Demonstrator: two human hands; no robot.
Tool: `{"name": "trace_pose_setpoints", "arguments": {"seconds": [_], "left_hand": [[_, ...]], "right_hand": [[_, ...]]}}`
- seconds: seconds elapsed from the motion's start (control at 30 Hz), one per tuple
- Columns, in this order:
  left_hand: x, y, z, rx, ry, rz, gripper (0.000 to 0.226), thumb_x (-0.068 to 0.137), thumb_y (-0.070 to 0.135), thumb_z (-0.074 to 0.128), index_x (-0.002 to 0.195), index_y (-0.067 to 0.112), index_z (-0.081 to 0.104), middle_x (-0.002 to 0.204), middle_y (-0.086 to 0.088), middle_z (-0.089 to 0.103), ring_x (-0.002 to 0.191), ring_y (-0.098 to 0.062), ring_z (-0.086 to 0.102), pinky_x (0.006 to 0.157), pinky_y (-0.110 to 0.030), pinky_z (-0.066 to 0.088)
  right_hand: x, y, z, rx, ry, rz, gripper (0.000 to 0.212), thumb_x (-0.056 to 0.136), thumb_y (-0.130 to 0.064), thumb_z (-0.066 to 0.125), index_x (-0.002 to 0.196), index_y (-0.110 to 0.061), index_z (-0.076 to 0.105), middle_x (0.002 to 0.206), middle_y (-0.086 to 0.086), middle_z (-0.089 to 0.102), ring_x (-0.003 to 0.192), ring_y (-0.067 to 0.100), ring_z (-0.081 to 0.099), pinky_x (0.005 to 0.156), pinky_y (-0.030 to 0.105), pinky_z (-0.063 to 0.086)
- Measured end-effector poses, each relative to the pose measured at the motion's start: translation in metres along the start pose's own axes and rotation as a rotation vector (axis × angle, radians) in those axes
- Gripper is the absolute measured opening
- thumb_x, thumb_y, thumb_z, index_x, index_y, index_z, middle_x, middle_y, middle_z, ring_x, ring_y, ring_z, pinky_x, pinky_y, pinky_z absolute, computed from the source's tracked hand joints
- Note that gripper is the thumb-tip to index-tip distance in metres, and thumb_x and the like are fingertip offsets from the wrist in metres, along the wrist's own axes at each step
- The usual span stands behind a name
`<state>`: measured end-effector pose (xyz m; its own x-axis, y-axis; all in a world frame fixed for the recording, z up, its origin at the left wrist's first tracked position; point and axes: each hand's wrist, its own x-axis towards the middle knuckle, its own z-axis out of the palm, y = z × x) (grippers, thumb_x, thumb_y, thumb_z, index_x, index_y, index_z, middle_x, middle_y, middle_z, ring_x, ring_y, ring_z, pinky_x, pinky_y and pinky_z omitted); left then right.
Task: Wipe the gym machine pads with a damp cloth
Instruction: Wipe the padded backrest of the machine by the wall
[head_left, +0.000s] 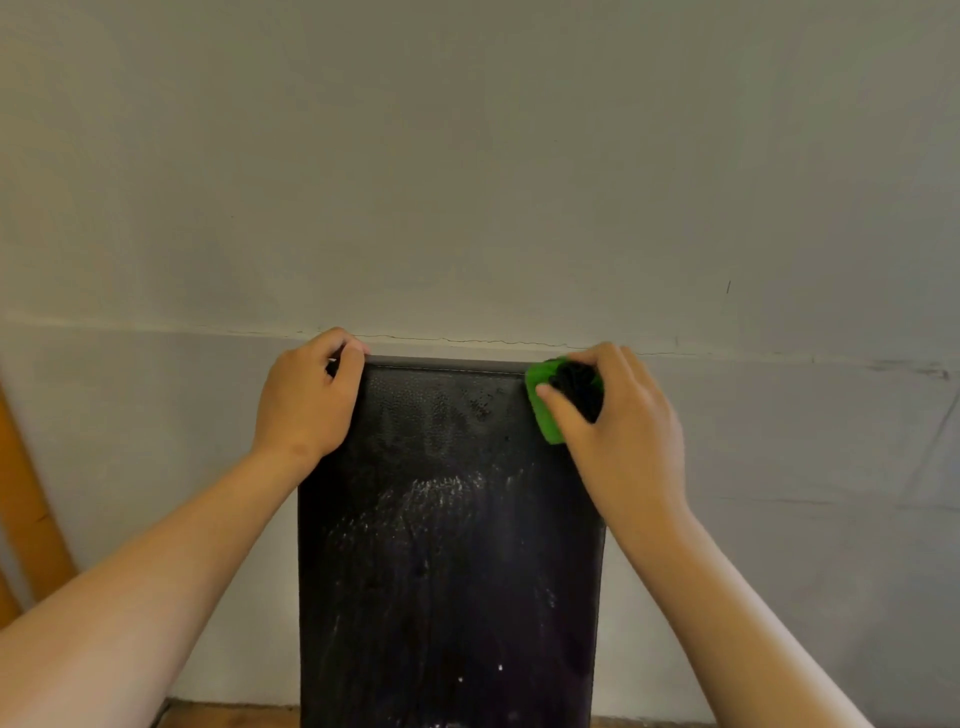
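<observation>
Fingers of the left hand hooked over the top left corner of the black pad, thumb up against the corner just below the edge: a closed hold on the pad itself. Fingers of the right hand curled round a bunched green cloth, thumb pressed on its green face, a dark fold showing between thumb and fingers.

Nearest the camera, two bare forearms reaching up and forward from the lower corners, one on either side of the pad. Between them the pad's long face, upright or leaning slightly back (cannot tell which), marked with pale streaks and spots through the lower and middle stretch and beaded with droplets higher up.

Further up, both wrists roughly straight, backs of the hands toward the camera. Left hand at the top left corner, right hand at the top right corner, the cloth held against the pad's face and side edge just below the top. Along that top, a narrow rim running from hand to hand.

Beyond the pad, a strip of brown floor at its foot and an orange-brown plank leaning at the far left. Behind everything, a pale grey wall with a thin crack line crossing it just above the pad's top edge.
</observation>
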<state>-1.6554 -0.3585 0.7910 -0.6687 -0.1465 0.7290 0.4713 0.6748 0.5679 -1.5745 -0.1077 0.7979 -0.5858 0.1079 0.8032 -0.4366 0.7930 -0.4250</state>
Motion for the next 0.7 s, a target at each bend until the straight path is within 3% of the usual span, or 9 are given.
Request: {"name": "trace_pose_setpoints", "arguments": {"seconds": [0.17, 0.47, 0.7], "left_hand": [[0.000, -0.002, 0.001, 0.005, 0.003, -0.007, 0.027, 0.098, 0.023, 0.044, 0.086, 0.020, 0.068, 0.087, 0.005, 0.069, 0.081, -0.018, 0.062, 0.069, -0.028, 0.045], [-0.002, 0.004, 0.000, 0.028, 0.005, -0.009, 0.028, 0.098, 0.025, 0.043, 0.087, 0.018, 0.067, 0.084, 0.002, 0.069, 0.076, -0.022, 0.062, 0.069, -0.036, 0.047], [-0.003, 0.005, -0.001, 0.030, 0.014, -0.008, 0.028, 0.099, 0.023, 0.043, 0.086, 0.016, 0.067, 0.082, 0.002, 0.068, 0.075, -0.019, 0.061, 0.067, -0.033, 0.047]], "right_hand": [[0.020, -0.015, 0.013, -0.025, -0.004, 0.040, 0.027, 0.088, -0.035, 0.066, 0.105, -0.017, 0.056, 0.099, -0.006, 0.057, 0.090, 0.012, 0.053, 0.070, 0.028, 0.044], [-0.023, -0.023, 0.036, -0.021, -0.111, -0.227, 0.033, 0.078, -0.028, 0.077, 0.103, -0.013, 0.063, 0.093, -0.003, 0.062, 0.086, 0.013, 0.059, 0.064, 0.021, 0.049], [0.015, -0.018, 0.023, 0.055, 0.000, -0.041, 0.027, 0.086, -0.030, 0.069, 0.102, -0.012, 0.059, 0.094, 0.000, 0.059, 0.085, 0.016, 0.055, 0.070, 0.031, 0.048]]}}
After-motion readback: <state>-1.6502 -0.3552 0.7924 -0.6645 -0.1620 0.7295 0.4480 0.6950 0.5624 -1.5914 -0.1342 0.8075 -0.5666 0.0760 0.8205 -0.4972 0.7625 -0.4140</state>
